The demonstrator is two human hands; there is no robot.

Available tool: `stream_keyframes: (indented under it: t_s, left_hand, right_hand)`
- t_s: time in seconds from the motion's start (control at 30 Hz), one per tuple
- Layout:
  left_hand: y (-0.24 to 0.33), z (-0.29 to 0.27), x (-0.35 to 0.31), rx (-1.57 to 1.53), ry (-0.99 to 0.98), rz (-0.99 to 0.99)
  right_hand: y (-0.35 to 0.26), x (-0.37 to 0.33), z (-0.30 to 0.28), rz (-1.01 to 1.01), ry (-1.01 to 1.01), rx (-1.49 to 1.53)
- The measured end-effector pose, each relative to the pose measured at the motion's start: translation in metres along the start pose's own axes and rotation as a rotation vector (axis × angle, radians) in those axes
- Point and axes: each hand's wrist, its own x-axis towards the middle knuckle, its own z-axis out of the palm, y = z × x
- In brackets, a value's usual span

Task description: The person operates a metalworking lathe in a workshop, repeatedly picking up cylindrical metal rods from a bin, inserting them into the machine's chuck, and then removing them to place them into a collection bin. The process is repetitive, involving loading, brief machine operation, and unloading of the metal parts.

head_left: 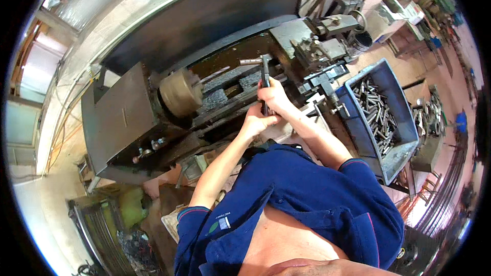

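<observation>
Over the bed of a lathe [230, 79], a long, narrow dark tool shaped like a caliper [265, 71] stands out from my hands. My right hand [275, 95] is closed round its middle. Lower down and nearer my body, my left hand [257, 121] is closed at the tool's near end, partly hiding it. A short shiny metal rod [249, 62] lies sideways by the tool's far tip; whether they touch I cannot tell. To the left of both hands is the lathe's round chuck [181, 92].
The lathe's headstock [120, 117] fills the left, with small levers [148, 152] on its front. On the right, the carriage [322, 79] has projecting handles. A blue bin [409, 122] beside it holds many metal rods [376, 112]. A dark splash guard [215, 20] runs behind.
</observation>
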Motion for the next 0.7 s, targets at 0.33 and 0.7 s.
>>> stream_keyframes:
  t_s: [0.33,0.7]
  left_hand:
    - [0.023,0.054,-0.029,0.870,-0.012,0.134]
    - [0.033,0.085,-0.051,0.896,-0.347,0.325]
  right_hand:
    - [0.021,-0.092,-0.061,-0.135,0.161,0.448]
    - [0.007,-0.181,-0.143,0.134,0.341,0.565]
